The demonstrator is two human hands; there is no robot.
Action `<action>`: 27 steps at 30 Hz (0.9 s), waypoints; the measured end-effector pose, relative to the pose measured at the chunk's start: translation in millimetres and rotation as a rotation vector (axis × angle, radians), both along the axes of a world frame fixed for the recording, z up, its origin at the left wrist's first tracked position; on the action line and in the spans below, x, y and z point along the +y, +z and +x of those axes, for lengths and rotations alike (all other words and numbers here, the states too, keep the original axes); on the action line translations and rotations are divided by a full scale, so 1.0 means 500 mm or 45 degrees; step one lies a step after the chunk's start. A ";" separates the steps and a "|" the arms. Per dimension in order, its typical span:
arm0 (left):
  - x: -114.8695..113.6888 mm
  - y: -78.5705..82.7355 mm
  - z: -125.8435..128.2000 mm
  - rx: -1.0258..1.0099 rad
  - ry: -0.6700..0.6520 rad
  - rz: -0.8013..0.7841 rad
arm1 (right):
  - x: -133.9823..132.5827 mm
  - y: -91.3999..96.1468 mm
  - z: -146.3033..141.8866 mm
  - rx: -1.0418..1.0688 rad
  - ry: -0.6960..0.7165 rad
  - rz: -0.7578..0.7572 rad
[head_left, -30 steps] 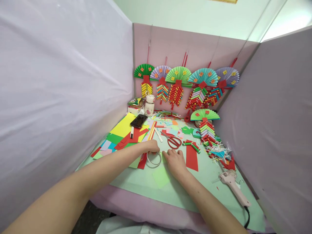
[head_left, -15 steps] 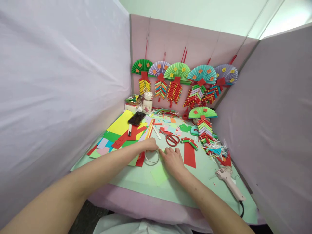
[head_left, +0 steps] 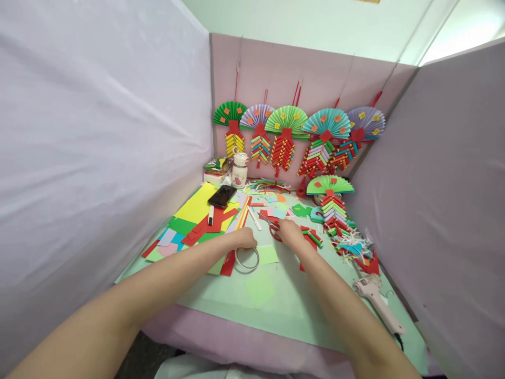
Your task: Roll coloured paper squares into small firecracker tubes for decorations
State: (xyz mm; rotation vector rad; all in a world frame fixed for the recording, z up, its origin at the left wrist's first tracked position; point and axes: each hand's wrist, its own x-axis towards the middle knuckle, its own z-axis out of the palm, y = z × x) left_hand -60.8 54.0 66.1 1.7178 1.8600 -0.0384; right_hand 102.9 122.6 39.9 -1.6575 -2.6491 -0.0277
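Note:
My left hand point(head_left: 246, 238) is closed on a narrow roll of clear or white tape point(head_left: 237, 261), which stands on its edge below the fingers. A small light green paper square point(head_left: 269, 255) lies just right of the roll, and another light green square point(head_left: 259, 289) lies nearer to me. My right hand point(head_left: 291, 234) has its fingers curled over the handles of the red scissors point(head_left: 273, 230). The scissors lie on the table with their blades to the far left; the hand hides part of the handles.
A white pen-like stick point(head_left: 254, 218), a black phone point(head_left: 222, 196) and coloured papers point(head_left: 193, 204) lie to the left. Rolled paper tubes point(head_left: 315, 239) are by my right hand. A glue gun point(head_left: 381, 304) and paper scraps point(head_left: 357, 245) are at the right. Paper fan ornaments point(head_left: 286, 120) hang behind.
My right hand has moved away from the tape and the green paper, forward and right onto the scissors' handles. My left hand stays at the tape roll. The green square is now uncovered.

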 end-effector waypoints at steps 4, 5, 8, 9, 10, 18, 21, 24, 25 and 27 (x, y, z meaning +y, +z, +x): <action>0.008 -0.010 -0.005 0.073 -0.016 -0.108 | -0.017 -0.001 0.001 0.012 -0.038 -0.033; 0.010 -0.012 -0.006 0.068 -0.020 -0.108 | -0.032 0.000 0.008 0.019 -0.050 -0.023; 0.012 -0.017 -0.009 0.065 -0.036 -0.114 | -0.089 0.002 0.045 0.037 -0.094 -0.011; 0.012 -0.018 -0.010 0.066 -0.040 -0.115 | -0.110 0.001 0.061 0.043 -0.104 -0.022; 0.012 -0.017 -0.010 0.067 -0.046 -0.113 | -0.129 -0.001 0.077 0.049 -0.103 -0.042; -0.007 0.011 -0.001 0.066 -0.044 -0.102 | -0.203 -0.036 0.158 0.278 0.220 -0.028; -0.009 0.014 -0.001 0.056 -0.035 -0.115 | -0.205 -0.036 0.153 0.260 0.224 0.001; -0.006 0.009 -0.002 0.044 -0.030 -0.153 | -0.203 -0.032 0.142 0.252 0.210 -0.004; -0.004 0.006 -0.002 0.036 -0.028 -0.164 | -0.203 -0.031 0.139 0.248 0.209 -0.008; 0.000 0.000 -0.003 0.018 -0.024 -0.180 | -0.202 -0.031 0.132 0.232 0.201 -0.024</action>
